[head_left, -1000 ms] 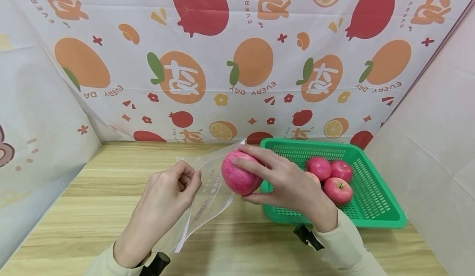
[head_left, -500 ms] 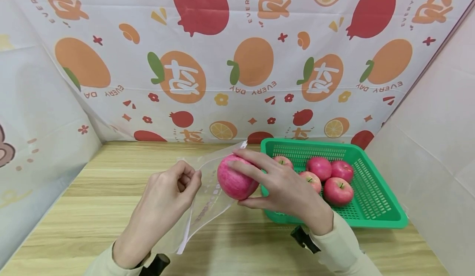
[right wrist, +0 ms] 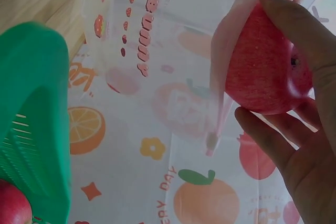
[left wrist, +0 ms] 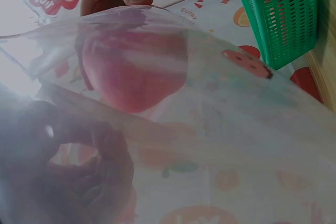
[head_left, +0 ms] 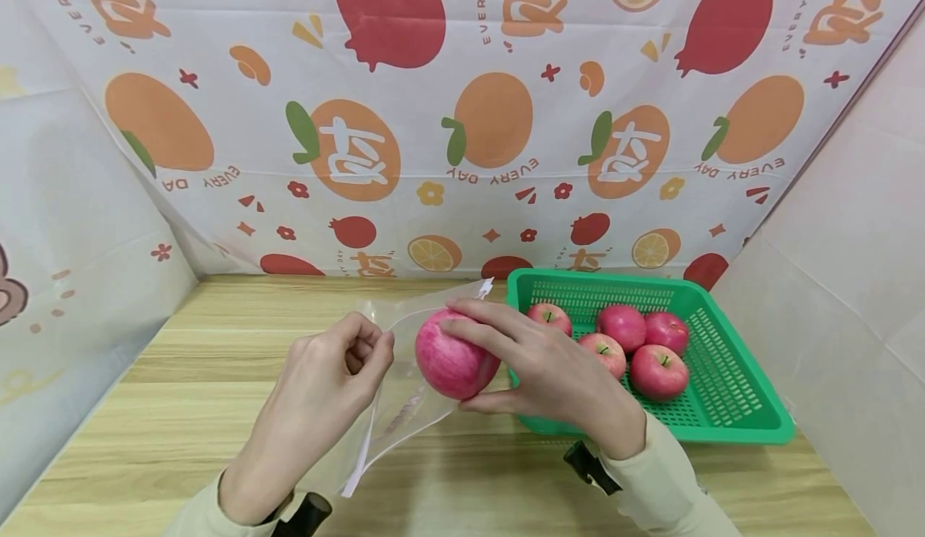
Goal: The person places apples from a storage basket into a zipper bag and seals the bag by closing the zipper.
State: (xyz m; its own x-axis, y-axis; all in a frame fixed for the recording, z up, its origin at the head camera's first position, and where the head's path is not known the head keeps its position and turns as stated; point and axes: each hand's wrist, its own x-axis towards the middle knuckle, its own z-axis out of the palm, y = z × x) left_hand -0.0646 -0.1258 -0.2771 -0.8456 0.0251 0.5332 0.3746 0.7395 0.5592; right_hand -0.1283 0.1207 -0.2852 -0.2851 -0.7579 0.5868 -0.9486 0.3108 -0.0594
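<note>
pink-red, the apple (head_left: 444, 354) has just shifted slightly left and down, toward the clear bag's (head_left: 426, 418) mouth; it looks partly within, though the depth i cannot tell, so the placing seems unfinished. the right hand (head_left: 556, 368) grips it, fingers and thumb curled round; the left hand (head_left: 318, 392) pinches the bag's lip. the green basket (head_left: 723, 431) crowds the right side; the wooden table (head_left: 253, 304) gives room leftward.
</note>
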